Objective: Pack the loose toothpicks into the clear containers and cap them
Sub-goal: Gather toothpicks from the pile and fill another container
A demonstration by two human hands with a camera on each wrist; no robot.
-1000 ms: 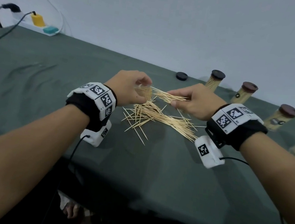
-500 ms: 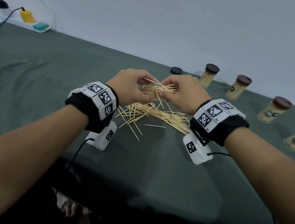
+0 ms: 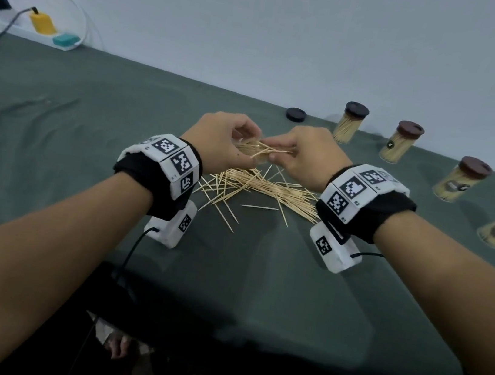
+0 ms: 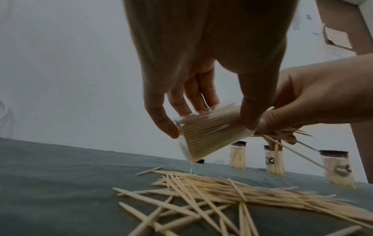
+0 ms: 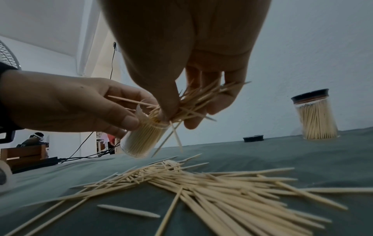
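The left hand (image 4: pixel 181 89) grips the tilted jar (image 4: pixel 210 135) above the pile (image 3: pixel 258 189) at desk centre; the right hand (image 5: pixel 191 76) pinches a bundle (image 5: pixel 193 102) at its mouth (strays splay). She should align tips, then slide in gently.

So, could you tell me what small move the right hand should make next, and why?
Probably ease the bunch further into the container's mouth. The left hand holds the container tilted and nearly full, while the right hand pinches the bunch at its mouth, splayed, with a few sticks hanging outside. Straightening them first should help.
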